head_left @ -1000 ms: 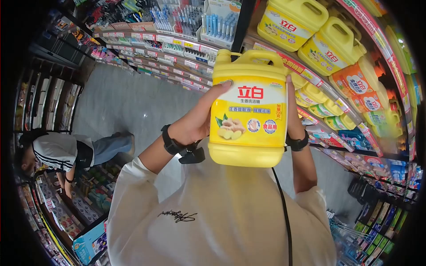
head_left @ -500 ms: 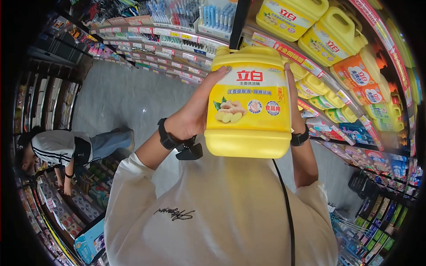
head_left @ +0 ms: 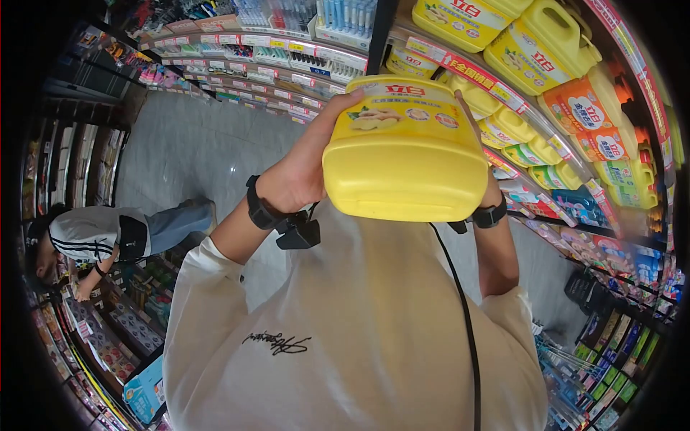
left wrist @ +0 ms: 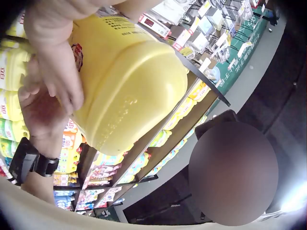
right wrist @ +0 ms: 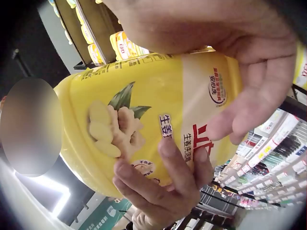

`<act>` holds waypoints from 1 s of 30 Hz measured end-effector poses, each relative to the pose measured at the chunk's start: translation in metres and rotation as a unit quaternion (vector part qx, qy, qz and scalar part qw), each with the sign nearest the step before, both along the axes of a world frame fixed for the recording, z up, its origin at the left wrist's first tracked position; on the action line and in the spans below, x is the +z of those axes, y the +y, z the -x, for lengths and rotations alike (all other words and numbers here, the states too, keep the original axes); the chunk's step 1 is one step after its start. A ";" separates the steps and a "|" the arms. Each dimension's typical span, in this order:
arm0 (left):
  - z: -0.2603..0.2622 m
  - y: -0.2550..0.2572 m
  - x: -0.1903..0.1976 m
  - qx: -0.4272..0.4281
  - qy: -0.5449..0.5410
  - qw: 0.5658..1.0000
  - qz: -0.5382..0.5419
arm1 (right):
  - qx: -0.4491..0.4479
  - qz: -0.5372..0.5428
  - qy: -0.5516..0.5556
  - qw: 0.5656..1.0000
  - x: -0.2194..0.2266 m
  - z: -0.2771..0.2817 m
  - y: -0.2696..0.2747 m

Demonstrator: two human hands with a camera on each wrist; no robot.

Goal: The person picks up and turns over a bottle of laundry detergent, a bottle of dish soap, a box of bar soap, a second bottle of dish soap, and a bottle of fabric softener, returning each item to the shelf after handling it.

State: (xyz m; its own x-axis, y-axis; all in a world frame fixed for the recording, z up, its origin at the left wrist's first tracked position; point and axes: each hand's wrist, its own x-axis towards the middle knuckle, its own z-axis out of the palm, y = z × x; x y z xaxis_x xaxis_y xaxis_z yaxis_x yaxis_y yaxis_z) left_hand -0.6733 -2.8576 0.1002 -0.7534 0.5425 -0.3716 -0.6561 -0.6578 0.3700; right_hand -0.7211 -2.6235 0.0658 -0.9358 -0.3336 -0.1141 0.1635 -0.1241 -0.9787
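Observation:
A big yellow dish soap jug [head_left: 402, 179] with a ginger label is held up between both hands in the head view. Its base faces the head camera and its label is foreshortened. My left hand [head_left: 302, 161] grips one side, thumb on the label edge; its fingers [right wrist: 144, 189] spread over the label on the far side in the right wrist view. On the opposite side my right hand [head_left: 493, 188] grips the jug, partly hidden behind it. In the right wrist view, the right hand [right wrist: 216, 28] curls over the jug's side, its fingertips on the label.
Shelves of yellow jugs [head_left: 528, 54] and orange bottles [head_left: 586, 108] stand to the right. Pen racks [head_left: 287, 21] line the far side above a grey floor [head_left: 194, 151]. At the left, another person [head_left: 93, 237] bends over a shelf. A black cord [head_left: 460, 302] hangs down the shirt [head_left: 359, 345].
The jug has tipped so its base turns toward the head camera and its label faces away more. Both hands keep their hold. The person at the left has shifted an arm.

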 end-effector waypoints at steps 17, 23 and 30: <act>0.000 -0.004 -0.009 -0.029 0.091 0.977 0.188 | 0.024 0.097 -0.110 0.989 -0.001 0.011 -0.001; -0.001 -0.006 -0.004 -0.025 0.346 0.877 0.333 | 0.005 -0.018 0.056 0.998 0.016 0.000 0.000; -0.002 -0.009 -0.010 -0.037 0.384 0.864 0.323 | 0.000 -0.006 0.147 0.989 0.019 -0.016 0.006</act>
